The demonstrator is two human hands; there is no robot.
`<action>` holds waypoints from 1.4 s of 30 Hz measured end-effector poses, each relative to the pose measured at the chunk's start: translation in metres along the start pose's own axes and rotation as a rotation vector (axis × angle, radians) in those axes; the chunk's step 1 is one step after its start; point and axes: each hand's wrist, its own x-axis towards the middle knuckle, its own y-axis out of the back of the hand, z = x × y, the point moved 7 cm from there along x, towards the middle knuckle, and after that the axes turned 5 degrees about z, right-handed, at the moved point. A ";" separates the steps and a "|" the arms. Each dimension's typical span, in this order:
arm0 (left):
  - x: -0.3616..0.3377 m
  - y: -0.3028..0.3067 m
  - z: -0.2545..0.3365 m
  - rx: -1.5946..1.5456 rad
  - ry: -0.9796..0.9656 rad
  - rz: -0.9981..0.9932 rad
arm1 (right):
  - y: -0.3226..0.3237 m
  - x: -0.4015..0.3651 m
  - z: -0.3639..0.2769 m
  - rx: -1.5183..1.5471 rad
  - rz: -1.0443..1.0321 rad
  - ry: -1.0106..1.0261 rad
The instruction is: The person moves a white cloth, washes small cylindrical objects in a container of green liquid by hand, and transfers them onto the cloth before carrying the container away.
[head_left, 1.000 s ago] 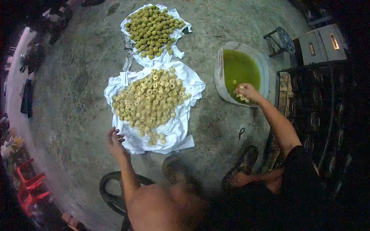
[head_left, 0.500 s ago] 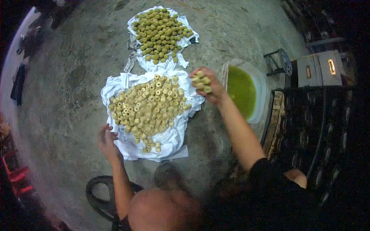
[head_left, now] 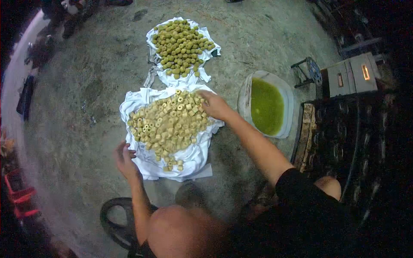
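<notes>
A broad pile of pale yellow-green pieces [head_left: 167, 120], short cylinders and many with a hole through the middle, lies on a crumpled white cloth [head_left: 193, 157] on the floor. My right hand [head_left: 215, 106] is palm down at the pile's upper right edge, its fingers reaching over the pieces with the thumb apart. Its palm is hidden, and I cannot see any piece held in it. Beside the cloth's left edge, my left hand [head_left: 125, 160] is open with fingers apart and holds nothing.
Round olive-green balls [head_left: 180, 45] are heaped on another white cloth [head_left: 206, 77] farther out. A whitish tub [head_left: 289, 116] of green liquid stands to the right. Dark crates [head_left: 340, 146] and a pale cabinet [head_left: 350, 77] are beyond it. A black ring-shaped object [head_left: 107, 219] is lower left.
My right hand has moved left and turned palm down onto the pile; the pieces it held are no longer visible in it. My left hand stays beside the cloth.
</notes>
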 end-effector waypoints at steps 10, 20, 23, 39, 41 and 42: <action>-0.072 -0.198 0.160 0.811 -0.603 -1.097 | 0.152 0.013 0.018 -0.061 -0.269 0.138; -0.188 -0.387 -0.027 1.314 -0.945 -0.980 | 0.289 -0.147 0.119 -0.199 -0.022 -0.165; -0.177 -0.386 -0.038 1.191 -0.994 -0.844 | 0.212 -0.165 0.175 -0.290 -0.019 -0.108; -0.078 -0.356 0.005 1.138 -1.167 -0.396 | 0.123 -0.164 0.162 -0.060 -0.522 -0.086; -0.061 -0.355 0.024 1.078 -1.020 -0.351 | 0.120 -0.169 0.158 -0.006 -0.582 -0.084; -0.046 -0.357 0.019 1.176 -0.986 -0.390 | 0.118 -0.170 0.161 0.019 -0.570 -0.052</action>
